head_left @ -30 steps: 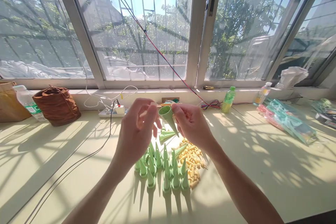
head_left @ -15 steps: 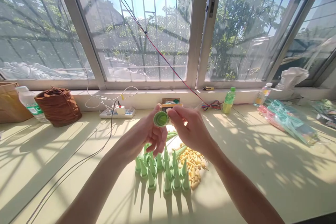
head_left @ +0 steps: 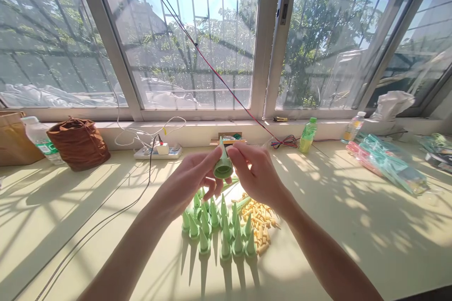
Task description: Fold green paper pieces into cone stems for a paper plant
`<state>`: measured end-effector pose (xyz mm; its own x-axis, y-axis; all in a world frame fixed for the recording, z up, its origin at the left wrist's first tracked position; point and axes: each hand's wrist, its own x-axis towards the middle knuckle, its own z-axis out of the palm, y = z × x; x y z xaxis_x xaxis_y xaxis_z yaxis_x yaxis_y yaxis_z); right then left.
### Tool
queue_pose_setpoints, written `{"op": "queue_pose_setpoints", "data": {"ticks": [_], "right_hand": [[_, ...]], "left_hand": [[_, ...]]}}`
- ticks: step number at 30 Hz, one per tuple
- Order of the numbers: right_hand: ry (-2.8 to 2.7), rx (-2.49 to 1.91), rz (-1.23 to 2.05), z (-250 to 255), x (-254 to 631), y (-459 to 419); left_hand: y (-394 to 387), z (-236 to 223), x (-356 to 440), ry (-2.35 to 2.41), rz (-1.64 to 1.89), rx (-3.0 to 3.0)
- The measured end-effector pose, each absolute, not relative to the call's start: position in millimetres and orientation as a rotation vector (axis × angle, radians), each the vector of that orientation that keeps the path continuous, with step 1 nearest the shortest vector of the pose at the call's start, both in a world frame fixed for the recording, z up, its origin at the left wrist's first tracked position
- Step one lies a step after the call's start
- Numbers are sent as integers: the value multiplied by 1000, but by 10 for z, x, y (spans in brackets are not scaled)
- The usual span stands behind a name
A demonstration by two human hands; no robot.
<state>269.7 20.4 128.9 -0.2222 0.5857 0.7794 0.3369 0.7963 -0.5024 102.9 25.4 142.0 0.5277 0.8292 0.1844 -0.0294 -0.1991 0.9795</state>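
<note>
Between my two hands a green plastic cone is held above the table, its hollow open end toward me and its narrow tip pointing up. My left hand grips the cone from the left, thumb along its side. On the other side, the fingers of my right hand pinch it; whether they also hold something small cannot be seen. Below my hands, several green cones stand upright in rows on the table. Beside them lies a pile of small yellow-tan pegs, with a few green cones lying on their sides behind.
A power strip with cables lies at the back left, near a brown cloth bag. At the back right stand a green bottle and a clear bottle, beside plastic-bagged items. Windows rise behind the table.
My left hand has closed in from the left and taken hold of the cone. The cone has turned from tip-down to tip-up, with its open end now facing me.
</note>
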Motion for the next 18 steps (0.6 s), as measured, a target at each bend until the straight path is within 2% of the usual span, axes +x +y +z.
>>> {"op": "queue_pose_setpoints", "data": {"ticks": [18], "right_hand": [[-1795,-849,407,1264,2712,235]], "left_hand": [[174,1414,1123,862,1179,2033]]}}
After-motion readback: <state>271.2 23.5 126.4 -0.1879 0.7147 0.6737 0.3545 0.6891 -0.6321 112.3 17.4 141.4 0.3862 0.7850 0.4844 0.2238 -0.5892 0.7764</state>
